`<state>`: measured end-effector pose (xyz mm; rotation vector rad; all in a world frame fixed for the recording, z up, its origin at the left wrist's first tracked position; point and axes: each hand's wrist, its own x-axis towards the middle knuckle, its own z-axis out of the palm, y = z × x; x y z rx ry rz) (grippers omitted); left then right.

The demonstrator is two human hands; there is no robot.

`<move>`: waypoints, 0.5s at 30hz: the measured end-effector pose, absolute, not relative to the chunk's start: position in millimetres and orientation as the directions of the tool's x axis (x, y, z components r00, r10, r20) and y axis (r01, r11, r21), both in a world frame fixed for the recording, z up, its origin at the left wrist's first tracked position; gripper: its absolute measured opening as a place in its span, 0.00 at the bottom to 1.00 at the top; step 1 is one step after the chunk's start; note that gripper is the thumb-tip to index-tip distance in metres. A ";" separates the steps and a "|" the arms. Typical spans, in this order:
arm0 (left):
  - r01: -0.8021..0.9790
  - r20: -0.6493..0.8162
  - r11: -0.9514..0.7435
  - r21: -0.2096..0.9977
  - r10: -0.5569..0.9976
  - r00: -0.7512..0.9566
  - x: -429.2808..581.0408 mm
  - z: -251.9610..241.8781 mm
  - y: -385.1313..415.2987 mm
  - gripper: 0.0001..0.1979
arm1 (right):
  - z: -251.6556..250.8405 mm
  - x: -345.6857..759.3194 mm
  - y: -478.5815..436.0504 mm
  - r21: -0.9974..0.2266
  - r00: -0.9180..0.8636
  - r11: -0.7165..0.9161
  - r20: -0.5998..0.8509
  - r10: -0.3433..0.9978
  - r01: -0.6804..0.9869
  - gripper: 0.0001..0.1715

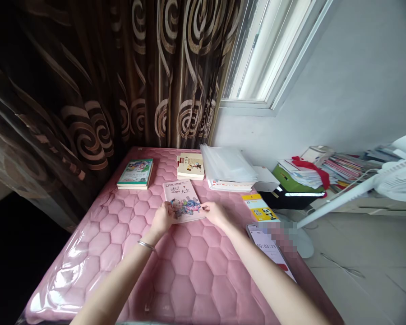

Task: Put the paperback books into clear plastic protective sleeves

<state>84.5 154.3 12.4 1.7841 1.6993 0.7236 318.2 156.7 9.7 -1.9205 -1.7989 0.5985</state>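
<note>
A pink picture-covered book (182,194) is held at its two lower sides, over the pink quilted surface (182,271). My left hand (163,217) grips its left edge, thumb on the cover. On the right edge, my right hand (215,213) pinches it between thumb and fingers. Beyond it sits a stack of cream-covered books (191,166). To the left is a stack with a green-bordered book (135,173) on top. Whether the held book touches the quilted surface, I cannot tell.
A pile of papers in clear plastic sleeves (228,167) lies at the back right, beside a white box (266,179). A yellow packet (260,208) and a phone showing a timer (269,246) lie near the right edge. A white fan (341,198) stands beyond it.
</note>
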 end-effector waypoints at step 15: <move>0.770 -0.034 0.016 0.637 0.999 0.008 64.4 24.1 198.1 0.12 | -11.2 309.3 155.9 -0.818 0.108 -0.119 -0.070 0.992 0.563 0.13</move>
